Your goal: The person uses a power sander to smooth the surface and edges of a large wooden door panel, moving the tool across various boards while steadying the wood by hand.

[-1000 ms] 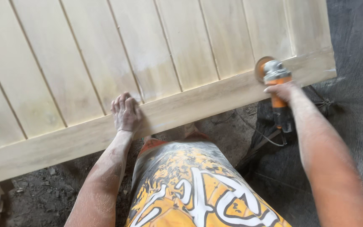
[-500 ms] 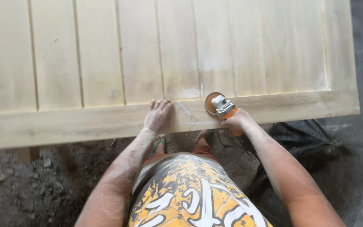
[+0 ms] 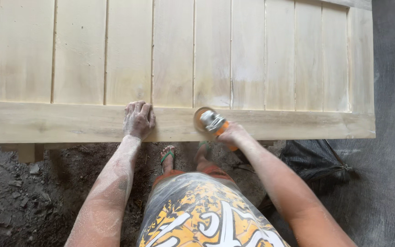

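Observation:
A pale wooden door panel (image 3: 69,123) with vertical slats lies flat in front of me. My left hand (image 3: 139,119), coated in dust, rests palm down on its near rail, fingers together. My right hand (image 3: 234,133) grips an orange and grey angle grinder (image 3: 213,122), whose sanding disc (image 3: 200,120) sits on the same rail just right of my left hand. A whitish sanded patch shows on the slats above the disc.
The panel rests on a wooden support (image 3: 25,152) at the lower left. Below it is dirt ground with stones (image 3: 10,196). A black plastic bag (image 3: 316,160) lies at the right on grey floor. My feet in green sandals (image 3: 168,155) stand under the rail.
The grinder has travelled left along the near rail, from the panel's right end to beside my left hand. My view has shifted, and the left hand has stayed on the rail.

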